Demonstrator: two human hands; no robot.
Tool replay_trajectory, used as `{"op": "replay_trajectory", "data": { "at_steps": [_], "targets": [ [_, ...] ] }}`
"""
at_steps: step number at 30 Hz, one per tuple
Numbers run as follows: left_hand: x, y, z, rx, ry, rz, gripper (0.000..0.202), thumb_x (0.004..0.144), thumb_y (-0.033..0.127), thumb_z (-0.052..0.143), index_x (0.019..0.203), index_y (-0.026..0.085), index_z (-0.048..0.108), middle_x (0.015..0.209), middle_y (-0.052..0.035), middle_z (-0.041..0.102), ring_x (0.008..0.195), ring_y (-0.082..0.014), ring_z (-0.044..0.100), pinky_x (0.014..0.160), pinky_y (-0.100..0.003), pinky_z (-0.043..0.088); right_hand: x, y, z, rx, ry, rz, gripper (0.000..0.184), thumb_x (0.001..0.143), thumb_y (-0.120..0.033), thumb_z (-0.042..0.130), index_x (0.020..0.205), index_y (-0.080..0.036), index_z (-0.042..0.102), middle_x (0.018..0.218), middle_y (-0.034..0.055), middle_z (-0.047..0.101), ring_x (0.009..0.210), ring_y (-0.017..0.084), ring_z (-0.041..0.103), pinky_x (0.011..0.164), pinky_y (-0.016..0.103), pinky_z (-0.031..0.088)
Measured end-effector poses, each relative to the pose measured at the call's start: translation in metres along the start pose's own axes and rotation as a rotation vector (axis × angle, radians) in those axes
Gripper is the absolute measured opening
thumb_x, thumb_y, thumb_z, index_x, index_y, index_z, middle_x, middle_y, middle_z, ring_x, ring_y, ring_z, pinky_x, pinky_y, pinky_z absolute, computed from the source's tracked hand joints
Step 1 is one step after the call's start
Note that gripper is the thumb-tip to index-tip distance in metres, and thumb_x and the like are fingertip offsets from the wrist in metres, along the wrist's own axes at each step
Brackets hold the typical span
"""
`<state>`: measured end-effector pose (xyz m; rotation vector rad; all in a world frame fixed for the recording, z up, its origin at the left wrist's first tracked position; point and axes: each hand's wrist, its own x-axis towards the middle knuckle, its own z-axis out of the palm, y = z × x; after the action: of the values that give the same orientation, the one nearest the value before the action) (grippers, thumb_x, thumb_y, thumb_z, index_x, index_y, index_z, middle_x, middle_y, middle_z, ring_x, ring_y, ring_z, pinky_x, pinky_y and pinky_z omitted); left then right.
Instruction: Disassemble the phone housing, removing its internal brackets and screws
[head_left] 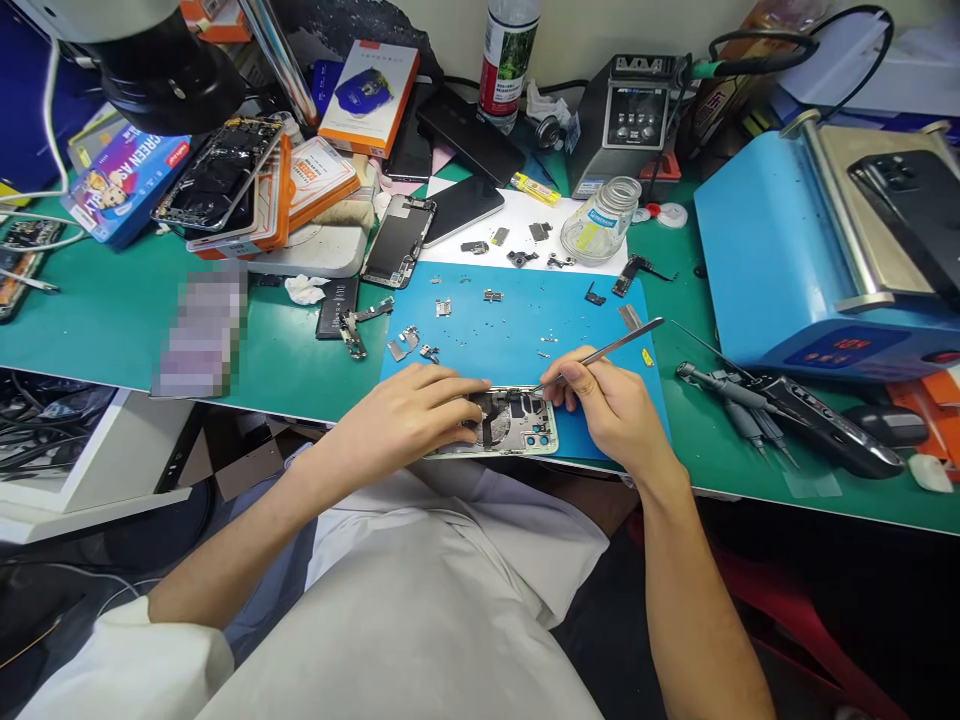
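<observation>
An opened phone housing (517,425) lies on a blue mat (525,330) at the table's near edge. My left hand (416,415) rests on its left half, fingers curled down and pressing it flat. My right hand (611,400) pinches metal tweezers (600,352) whose tips reach into the housing's upper right part. Small screws and metal brackets (409,343) lie scattered on the mat above the housing.
A blue machine (810,250) stands at the right, with screwdrivers (739,400) in front of it. Behind the mat are a phone screen (397,240), a glass jar (600,220), a soldering station (630,120), a bottle (506,60) and stacked boxes (367,95). A microscope head (165,65) hangs top left.
</observation>
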<state>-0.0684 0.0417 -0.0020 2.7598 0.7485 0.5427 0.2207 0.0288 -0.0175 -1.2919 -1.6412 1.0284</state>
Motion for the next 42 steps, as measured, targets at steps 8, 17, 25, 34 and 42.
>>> {"op": "replay_trajectory", "data": {
  "at_steps": [8, 17, 25, 34, 42],
  "targets": [
    [-0.002, -0.004, 0.002, 0.065, 0.061, 0.102, 0.022, 0.112, 0.032, 0.063, 0.119, 0.017, 0.077, 0.143, -0.0078, 0.078, 0.119, -0.0286, 0.078, 0.095, -0.044, 0.066, 0.008, -0.002, -0.006, 0.084, -0.032, 0.027, 0.049, 0.109, -0.062, 0.057, 0.086, -0.021, 0.072, 0.075, 0.0022, 0.071, 0.062, 0.015, 0.069, 0.055, 0.027, 0.055],
    [-0.006, -0.003, -0.007, 0.126, 0.050, 0.168, 0.025, 0.114, 0.018, 0.056, 0.127, 0.010, 0.076, 0.144, -0.0130, 0.077, 0.125, -0.0298, 0.080, 0.103, -0.045, 0.070, -0.053, -0.015, 0.017, -0.033, 0.333, -0.177, 0.028, 0.116, -0.021, 0.047, 0.123, -0.028, 0.073, 0.083, -0.0023, 0.073, 0.061, 0.011, 0.065, 0.057, 0.026, 0.053],
    [-0.014, -0.009, -0.002, 0.062, 0.054, 0.170, 0.024, 0.112, 0.017, 0.061, 0.130, 0.010, 0.076, 0.147, -0.0126, 0.075, 0.135, -0.0293, 0.075, 0.114, -0.043, 0.066, -0.063, -0.019, 0.029, -0.320, -0.017, -0.403, 0.028, 0.097, -0.003, 0.074, 0.110, -0.028, 0.074, 0.117, -0.0022, 0.085, 0.109, 0.018, 0.080, 0.093, 0.037, 0.056],
    [-0.016, -0.010, 0.001, -0.068, 0.061, 0.081, 0.024, 0.113, 0.022, 0.061, 0.128, 0.014, 0.078, 0.147, -0.0082, 0.076, 0.135, -0.0253, 0.075, 0.118, -0.041, 0.063, -0.055, -0.028, 0.032, -0.248, -0.075, -0.215, 0.024, 0.100, -0.003, 0.071, 0.104, -0.027, 0.068, 0.102, -0.0036, 0.080, 0.099, 0.016, 0.074, 0.095, 0.037, 0.055],
    [-0.011, -0.004, 0.002, -0.057, 0.145, 0.060, 0.035, 0.111, 0.038, 0.066, 0.133, 0.012, 0.072, 0.135, -0.0102, 0.082, 0.125, -0.0258, 0.080, 0.111, -0.040, 0.066, -0.043, -0.043, 0.034, -0.096, -0.021, -0.030, 0.020, 0.101, -0.009, 0.072, 0.103, -0.028, 0.067, 0.099, -0.0037, 0.075, 0.094, 0.014, 0.074, 0.087, 0.027, 0.060]
  ]
}}
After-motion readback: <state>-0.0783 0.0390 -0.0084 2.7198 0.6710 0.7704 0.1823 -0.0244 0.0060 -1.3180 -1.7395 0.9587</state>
